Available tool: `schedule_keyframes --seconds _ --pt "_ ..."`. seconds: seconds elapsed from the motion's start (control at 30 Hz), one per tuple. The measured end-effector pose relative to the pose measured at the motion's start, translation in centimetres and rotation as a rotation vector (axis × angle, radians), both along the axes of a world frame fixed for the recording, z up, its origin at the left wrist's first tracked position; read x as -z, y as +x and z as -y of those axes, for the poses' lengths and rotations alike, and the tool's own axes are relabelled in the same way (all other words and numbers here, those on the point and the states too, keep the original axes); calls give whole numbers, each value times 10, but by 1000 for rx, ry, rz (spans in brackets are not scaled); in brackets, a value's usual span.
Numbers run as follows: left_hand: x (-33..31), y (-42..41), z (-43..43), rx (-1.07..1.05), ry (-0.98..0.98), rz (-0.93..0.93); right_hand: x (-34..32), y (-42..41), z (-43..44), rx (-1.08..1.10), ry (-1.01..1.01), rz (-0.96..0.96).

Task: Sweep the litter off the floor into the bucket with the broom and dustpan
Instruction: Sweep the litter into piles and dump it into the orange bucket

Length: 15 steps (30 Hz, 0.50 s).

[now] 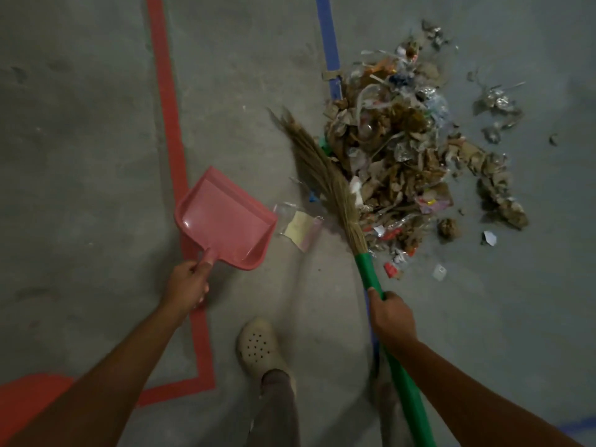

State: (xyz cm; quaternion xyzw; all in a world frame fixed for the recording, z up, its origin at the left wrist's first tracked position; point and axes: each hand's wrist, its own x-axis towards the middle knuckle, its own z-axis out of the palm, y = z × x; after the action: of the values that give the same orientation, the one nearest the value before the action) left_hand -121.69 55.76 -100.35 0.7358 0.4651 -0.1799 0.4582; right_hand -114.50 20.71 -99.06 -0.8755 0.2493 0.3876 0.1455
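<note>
I'm gripping the pink dustpan [222, 217] by its handle in my left hand [188, 282] and the grass broom [325, 175] in my right hand [392, 314], the broom pointing forward-left and the litter pile [403, 150] lying just ahead of my right hand.

Bare forearms [122, 359], beige perforated clog [258, 346], grey-brown trouser leg [277, 408].

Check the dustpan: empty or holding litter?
Empty. The dustpan shows only bare pink plastic inside; the litter pile lies on the floor beside the broom.
</note>
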Motion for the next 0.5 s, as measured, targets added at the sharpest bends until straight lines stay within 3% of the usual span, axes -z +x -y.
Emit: schedule_keyframes --seconds 0.27,0.5 --pt "-9 -4 79 -23 -21 -33 -39 -3 116 -19 28 110" --pt "-16 -22 118 -47 13 -74 -51 -35 89 -218 173 75"
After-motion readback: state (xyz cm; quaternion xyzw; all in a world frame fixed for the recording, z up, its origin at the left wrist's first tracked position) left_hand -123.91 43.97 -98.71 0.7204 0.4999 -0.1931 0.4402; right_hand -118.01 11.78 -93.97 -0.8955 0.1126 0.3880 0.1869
